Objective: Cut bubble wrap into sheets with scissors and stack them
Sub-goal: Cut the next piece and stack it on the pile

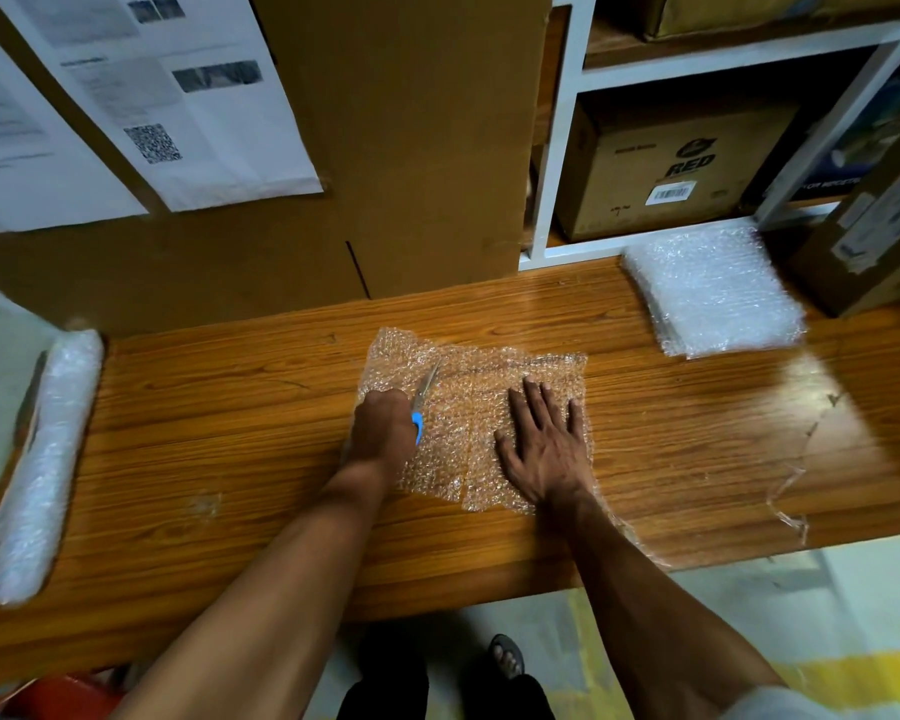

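A clear bubble wrap sheet (481,376) lies flat in the middle of the wooden table (204,439). My left hand (383,431) grips blue-handled scissors (423,402) at the sheet's left side, the blades pointing away from me over the wrap. My right hand (544,446) presses flat on the right half of the sheet, fingers spread. A stack of cut bubble wrap sheets (713,293) sits at the back right of the table. A bubble wrap roll (42,459) lies along the table's left end.
A large cardboard box (411,148) with taped paper labels stands behind the table. White shelving (557,148) at the back right holds cartons. Another carton (874,241) stands beside the stack. A strip of clear film (791,491) lies near the right front edge.
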